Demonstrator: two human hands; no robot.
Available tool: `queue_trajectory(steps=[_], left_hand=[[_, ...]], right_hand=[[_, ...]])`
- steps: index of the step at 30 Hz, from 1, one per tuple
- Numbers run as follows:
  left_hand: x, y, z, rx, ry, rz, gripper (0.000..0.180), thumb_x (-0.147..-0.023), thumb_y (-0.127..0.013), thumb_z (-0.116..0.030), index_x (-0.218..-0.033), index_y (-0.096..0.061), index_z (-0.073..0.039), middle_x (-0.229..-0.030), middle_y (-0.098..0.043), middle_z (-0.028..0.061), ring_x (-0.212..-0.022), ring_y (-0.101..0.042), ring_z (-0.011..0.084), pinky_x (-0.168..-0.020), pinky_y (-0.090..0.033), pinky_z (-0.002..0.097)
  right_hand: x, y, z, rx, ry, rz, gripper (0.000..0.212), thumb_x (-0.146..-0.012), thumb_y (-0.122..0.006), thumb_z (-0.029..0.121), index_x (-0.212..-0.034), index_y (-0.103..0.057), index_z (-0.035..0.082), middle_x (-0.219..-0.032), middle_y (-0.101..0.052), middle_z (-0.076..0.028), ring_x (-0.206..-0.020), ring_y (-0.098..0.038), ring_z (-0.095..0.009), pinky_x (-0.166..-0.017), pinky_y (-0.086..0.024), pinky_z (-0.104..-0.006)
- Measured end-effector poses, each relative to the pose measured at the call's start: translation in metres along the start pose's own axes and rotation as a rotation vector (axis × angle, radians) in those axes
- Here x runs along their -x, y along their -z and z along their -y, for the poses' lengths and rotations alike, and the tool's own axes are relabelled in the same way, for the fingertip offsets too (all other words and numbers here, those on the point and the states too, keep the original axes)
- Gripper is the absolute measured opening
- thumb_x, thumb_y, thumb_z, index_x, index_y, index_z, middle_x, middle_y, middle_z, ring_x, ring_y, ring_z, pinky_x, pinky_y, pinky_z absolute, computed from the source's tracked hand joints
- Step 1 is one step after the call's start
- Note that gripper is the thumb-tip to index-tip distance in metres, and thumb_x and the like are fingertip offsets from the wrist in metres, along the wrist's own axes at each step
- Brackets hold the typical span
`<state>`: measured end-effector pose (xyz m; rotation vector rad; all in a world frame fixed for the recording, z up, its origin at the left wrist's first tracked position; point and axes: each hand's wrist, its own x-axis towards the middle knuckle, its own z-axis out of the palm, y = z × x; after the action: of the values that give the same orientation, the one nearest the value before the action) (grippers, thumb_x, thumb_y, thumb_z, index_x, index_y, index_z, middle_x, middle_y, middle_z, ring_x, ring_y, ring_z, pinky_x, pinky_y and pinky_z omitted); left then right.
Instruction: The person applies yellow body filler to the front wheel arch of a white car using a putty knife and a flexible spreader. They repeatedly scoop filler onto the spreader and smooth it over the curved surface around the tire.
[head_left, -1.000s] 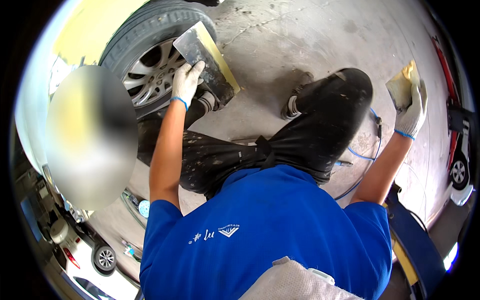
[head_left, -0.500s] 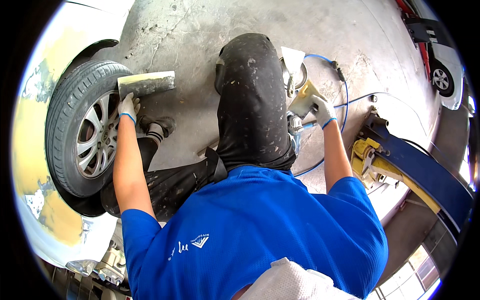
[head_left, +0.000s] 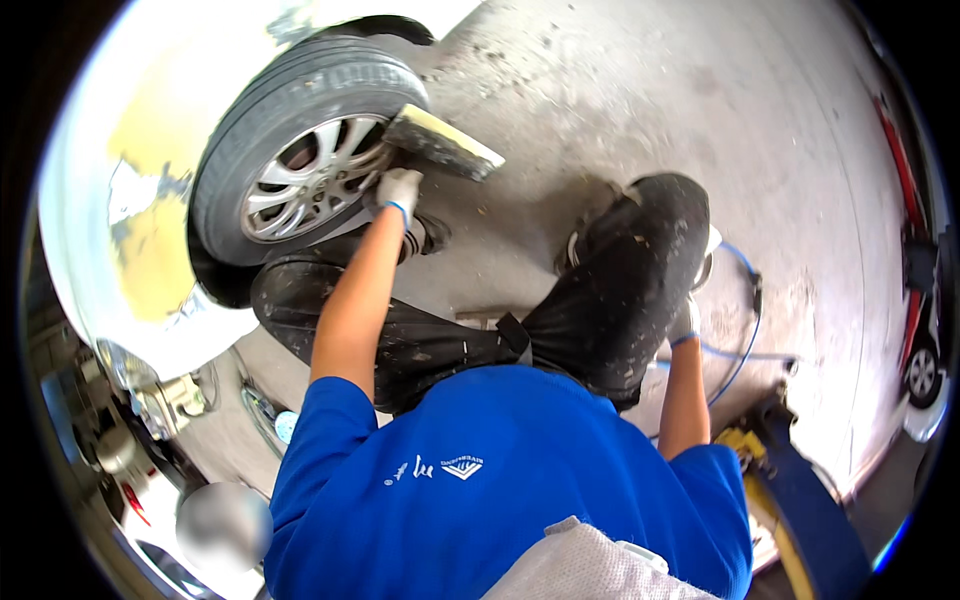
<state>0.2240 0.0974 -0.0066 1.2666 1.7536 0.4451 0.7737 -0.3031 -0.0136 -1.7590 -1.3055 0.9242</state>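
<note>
My left hand [head_left: 397, 190], in a pale glove with a blue cuff, is closed at the near end of a flat board [head_left: 445, 145]. The board has a yellowish upper edge and a grey, dirty face. It sits just right of a silver-spoked car wheel [head_left: 315, 165]. Beyond my bent right knee, my right hand [head_left: 687, 322] shows only its gloved back. Its fingers, and anything in them, are hidden behind my leg.
At the left, a car body [head_left: 150, 230] shows sanded yellow and bare patches around the wheel. A blue hose [head_left: 748, 340] curls over the concrete floor on the right. Nearer stands a blue and yellow lift arm [head_left: 800, 500]. Another car's wheel [head_left: 922, 370] is at the far right.
My view has turned, so the wheel and board appear farther right. My right hand, earlier visible holding a yellow-smeared plate, has gone behind my right knee. The left hand keeps the board.
</note>
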Motion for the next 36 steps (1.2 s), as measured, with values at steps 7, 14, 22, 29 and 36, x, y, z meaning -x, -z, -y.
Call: queue_trajectory(steps=[7, 14, 22, 29, 36], left_hand=[[0.095, -0.056, -0.082, 0.215, -0.097, 0.040, 0.036, -0.085, -0.071, -0.026, -0.111, -0.072, -0.001, -0.107, -0.073, 0.0170, -0.101, -0.069, 0.0257, -0.090, -0.052, 0.0355], [0.191, -0.038, -0.264, 0.240, -0.629, 0.277, 0.023, -0.094, -0.069, -0.016, -0.114, -0.072, -0.006, -0.105, -0.069, 0.0028, -0.096, -0.063, 0.0125, -0.089, -0.052, 0.0280], [0.263, -0.011, -0.308, 0.615, -0.624, 0.741, 0.054, -0.100, -0.067, -0.029, -0.145, -0.047, -0.006, -0.127, -0.064, 0.0096, -0.114, -0.058, 0.0137, -0.100, -0.047, 0.0298], [0.282, 0.037, -0.279, 0.917, -0.538, 0.628, 0.046, -0.100, -0.058, -0.013, -0.141, -0.045, 0.003, -0.106, -0.064, 0.0078, -0.097, -0.063, 0.0146, -0.090, -0.052, 0.0316], [0.291, 0.087, -0.220, 1.163, -0.301, 0.032, 0.022, -0.096, -0.060, -0.018, -0.112, -0.057, -0.003, -0.071, -0.056, 0.0046, -0.042, -0.045, 0.0116, -0.032, -0.033, 0.0238]], right_hand=[[-0.051, 0.102, 0.052, -1.200, -0.407, -0.167, 0.031, -0.092, -0.064, 0.004, -0.123, -0.066, 0.003, -0.120, -0.069, -0.010, -0.115, -0.064, -0.023, -0.101, -0.050, -0.0379], [-0.119, 0.120, 0.303, -0.890, 0.083, -0.203, 0.024, -0.088, -0.070, 0.009, -0.111, -0.069, 0.001, -0.110, -0.071, -0.008, -0.106, -0.063, -0.020, -0.100, -0.047, -0.0355], [-0.107, 0.055, 0.414, -1.007, 0.228, 0.099, 0.040, -0.082, -0.082, 0.018, -0.112, -0.065, -0.003, -0.110, -0.070, -0.016, -0.099, -0.068, -0.028, -0.094, -0.054, -0.0411], [-0.086, -0.071, 0.442, -0.891, -0.020, 0.458, 0.017, -0.091, -0.068, 0.003, -0.107, -0.067, 0.004, -0.099, -0.068, -0.002, -0.089, -0.061, -0.012, -0.083, -0.050, -0.0285], [-0.107, -0.055, 0.484, -0.649, 0.066, 0.155, 0.028, -0.097, -0.059, 0.004, -0.124, -0.062, 0.000, -0.113, -0.066, -0.006, -0.106, -0.060, -0.014, -0.097, -0.048, -0.0315]])
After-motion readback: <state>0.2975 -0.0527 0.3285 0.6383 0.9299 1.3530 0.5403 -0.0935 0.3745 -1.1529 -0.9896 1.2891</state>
